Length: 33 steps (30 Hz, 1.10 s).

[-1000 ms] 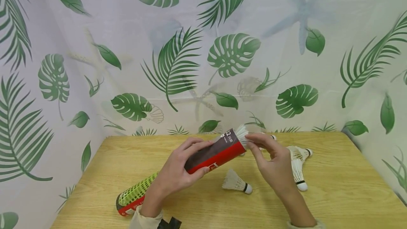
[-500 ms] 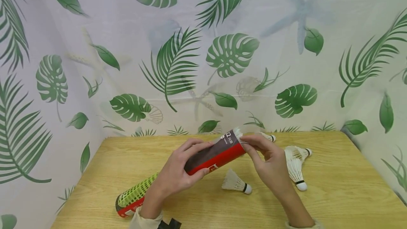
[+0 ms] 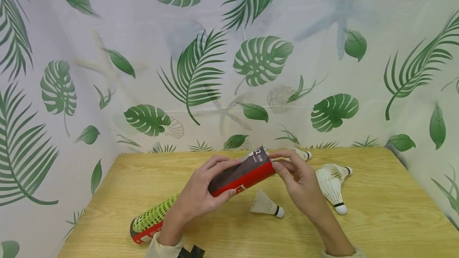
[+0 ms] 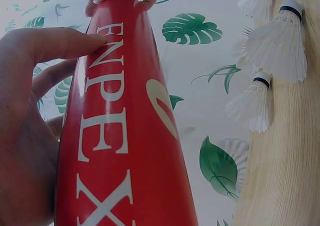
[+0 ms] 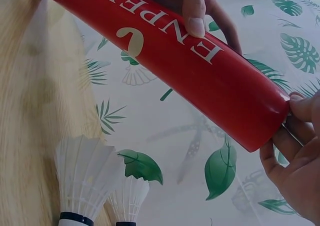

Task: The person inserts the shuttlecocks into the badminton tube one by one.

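A red and dark shuttlecock tube [image 3: 251, 176] slants up to the right, its lower end with yellow-green mesh print low over the table. My left hand [image 3: 201, 186] wraps around its middle, thumb along the near side; in the left wrist view the thumb and the white ENPEX lettering show. At the raised mouth is my right hand [image 3: 303, 178], its thumb against the rim and its fingers at the opening, as the right wrist view also shows. Just a sliver of white feathers shows at the mouth; any shuttlecock inside is hidden by the tube.
On the wooden table [image 3: 387, 194] one shuttlecock [image 3: 265, 205] lies in front of the tube. Overlapping shuttlecocks [image 3: 334, 186] lie right of my right hand, and another [image 3: 303, 154] lies behind it. A leaf-patterned curtain [image 3: 215, 71] hangs at the back.
The white feathers sticking out of the tube's mouth have slid in almost out of sight. My right hand has followed them slightly left. My left hand and the tube stay in place.
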Each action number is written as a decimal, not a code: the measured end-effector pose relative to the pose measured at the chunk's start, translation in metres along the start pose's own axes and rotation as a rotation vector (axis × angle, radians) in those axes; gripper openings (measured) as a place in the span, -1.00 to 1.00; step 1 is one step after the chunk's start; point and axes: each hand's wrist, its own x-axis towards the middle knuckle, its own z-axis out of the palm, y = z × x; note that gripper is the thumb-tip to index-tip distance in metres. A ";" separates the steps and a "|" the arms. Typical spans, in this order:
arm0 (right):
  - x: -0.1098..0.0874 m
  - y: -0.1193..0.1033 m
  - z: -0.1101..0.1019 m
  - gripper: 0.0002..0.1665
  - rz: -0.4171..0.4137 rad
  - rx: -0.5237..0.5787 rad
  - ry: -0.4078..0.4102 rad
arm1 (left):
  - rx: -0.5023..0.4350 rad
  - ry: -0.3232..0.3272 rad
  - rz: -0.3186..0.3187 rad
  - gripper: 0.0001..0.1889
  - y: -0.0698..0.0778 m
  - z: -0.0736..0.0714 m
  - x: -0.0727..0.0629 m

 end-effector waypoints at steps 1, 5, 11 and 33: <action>0.000 0.000 0.001 -0.68 -0.004 0.003 -0.006 | 0.002 0.002 0.002 -0.30 0.000 0.000 0.000; 0.002 -0.001 0.002 -0.64 -0.025 0.017 0.000 | 0.009 0.010 0.011 -0.32 -0.002 -0.002 0.001; 0.004 0.003 -0.005 -0.59 -0.063 0.041 0.066 | 0.025 0.068 0.013 -0.32 -0.012 -0.014 0.000; -0.021 0.064 -0.001 -0.54 0.036 -0.256 -0.622 | 0.136 0.179 -0.170 -0.34 -0.041 -0.042 -0.017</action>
